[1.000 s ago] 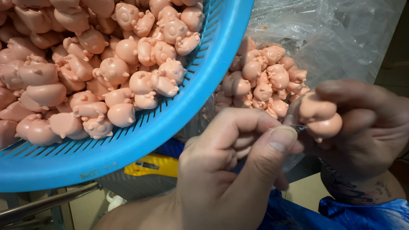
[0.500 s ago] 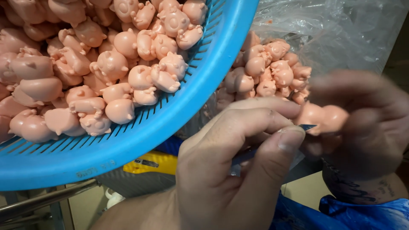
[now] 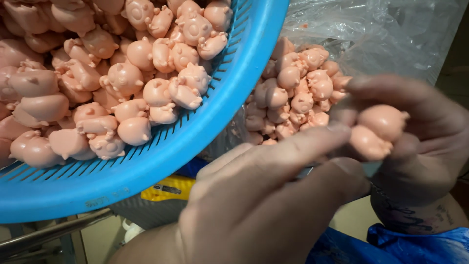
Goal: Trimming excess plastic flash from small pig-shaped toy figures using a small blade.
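2 hands (image 3: 273,205) on 1 pink pig fig. (image 3: 378,131), blue basket (image 3: 195,142) adj.

The basket (image 3: 205,142) fills the upper left of the frame, piled with figures (image 3: 122,78). Right of it, at upper centre, the bag (image 3: 391,34) holds more figures (image 3: 298,98). My left hand (image 3: 273,205) sits lower centre — my right hand (image 3: 420,146) at the right edge, one figure (image 3: 378,131) in it.

Single view from the head camera I monitor, worn high and angled steeply downward and forward. It sits very close: my left hand (image 3: 273,205) fills the lower centre, my right hand (image 3: 415,142) the right edge, slightly blurred. The blue basket (image 3: 195,142) occupies the upper left; the clear bag (image 3: 371,34) lies beyond.
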